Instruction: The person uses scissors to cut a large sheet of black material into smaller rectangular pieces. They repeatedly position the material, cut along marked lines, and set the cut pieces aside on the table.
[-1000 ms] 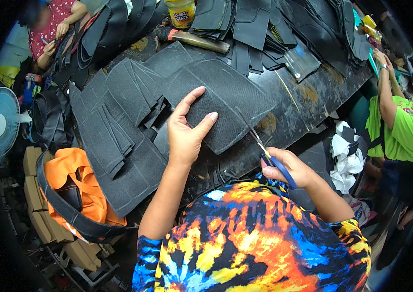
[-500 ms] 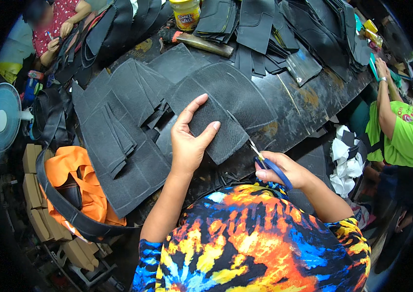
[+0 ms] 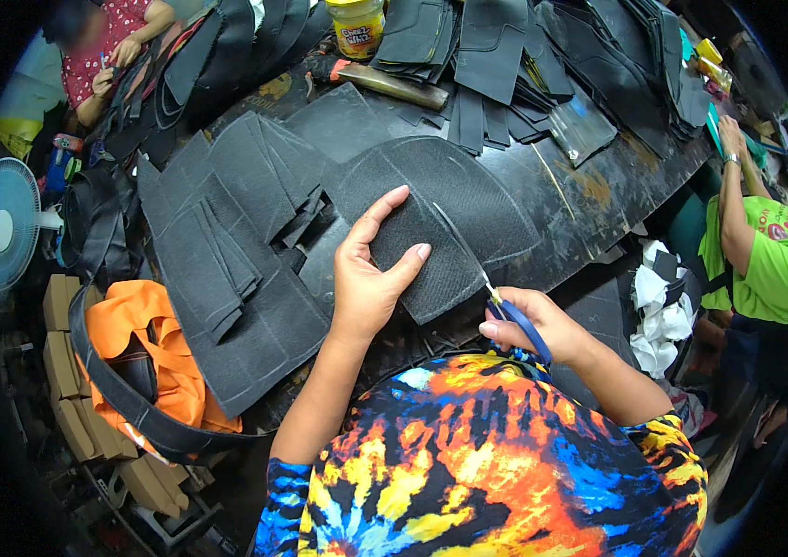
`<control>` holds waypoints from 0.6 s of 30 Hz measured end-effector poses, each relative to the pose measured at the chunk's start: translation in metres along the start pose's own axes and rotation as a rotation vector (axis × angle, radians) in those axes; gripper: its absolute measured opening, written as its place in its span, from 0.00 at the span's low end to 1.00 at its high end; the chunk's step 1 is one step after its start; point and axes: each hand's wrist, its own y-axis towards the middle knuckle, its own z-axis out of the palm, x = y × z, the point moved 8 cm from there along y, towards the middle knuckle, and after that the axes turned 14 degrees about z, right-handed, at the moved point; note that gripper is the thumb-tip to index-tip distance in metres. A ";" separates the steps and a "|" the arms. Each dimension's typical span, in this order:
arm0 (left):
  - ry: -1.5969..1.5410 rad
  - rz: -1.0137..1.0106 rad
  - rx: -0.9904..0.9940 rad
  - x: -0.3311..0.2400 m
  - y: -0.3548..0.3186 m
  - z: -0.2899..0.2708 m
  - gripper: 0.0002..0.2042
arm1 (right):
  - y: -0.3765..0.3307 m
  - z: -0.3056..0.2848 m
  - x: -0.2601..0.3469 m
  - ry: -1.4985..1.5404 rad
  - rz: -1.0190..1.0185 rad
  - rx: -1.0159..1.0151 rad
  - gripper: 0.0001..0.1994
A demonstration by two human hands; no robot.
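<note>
My left hand (image 3: 371, 277) holds a black textured sheet (image 3: 496, 200), its thumb and index finger spread on top and the other fingers hidden underneath. A pale line runs across the sheet, and its near corner points toward my body. In my right hand (image 3: 552, 320) is a pair of scissors (image 3: 529, 330) with blue handles. Their blades meet the sheet's near right edge; I cannot make out how far apart they are. To the left, more flat black pieces (image 3: 255, 343) lie overlapping on the dark worktable (image 3: 589, 195).
A hammer-like tool (image 3: 394, 85) and a yellow-labelled jar (image 3: 357, 28) lie beyond, beside stacked black pieces (image 3: 487, 51). Orange cloth (image 3: 148, 343) fills a bin at left, near a fan (image 3: 2, 227). White scraps (image 3: 658, 306) sit at right. Co-workers in red (image 3: 125, 28) and green (image 3: 756, 241) work nearby.
The held sheet and my left hand have shifted slightly right and nearer. My right hand has moved a little left with the scissors, whose blades show less beyond the fingers.
</note>
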 end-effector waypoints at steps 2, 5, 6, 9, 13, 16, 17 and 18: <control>0.022 0.005 0.019 0.000 0.000 -0.001 0.32 | -0.001 0.001 -0.002 0.071 0.019 0.004 0.13; 0.025 0.016 0.011 0.000 -0.003 -0.002 0.35 | -0.006 0.000 -0.001 0.015 0.042 0.040 0.13; 0.019 0.026 0.005 -0.002 -0.003 -0.002 0.36 | -0.006 0.001 0.001 0.025 0.044 0.066 0.14; 0.030 0.047 0.061 -0.006 -0.009 0.007 0.37 | -0.005 -0.001 0.008 0.040 0.035 0.103 0.15; -0.019 -0.002 0.054 -0.004 -0.015 0.013 0.37 | 0.005 0.001 0.020 0.011 -0.001 0.075 0.16; -0.009 0.028 0.016 -0.007 -0.017 0.009 0.37 | 0.008 0.004 0.019 -0.050 0.031 0.027 0.16; -0.009 0.018 0.021 -0.005 -0.018 0.009 0.37 | 0.008 0.005 0.017 -0.034 0.051 0.026 0.16; -0.015 0.015 0.022 -0.004 -0.018 0.009 0.36 | 0.007 0.005 0.015 -0.016 0.062 0.034 0.16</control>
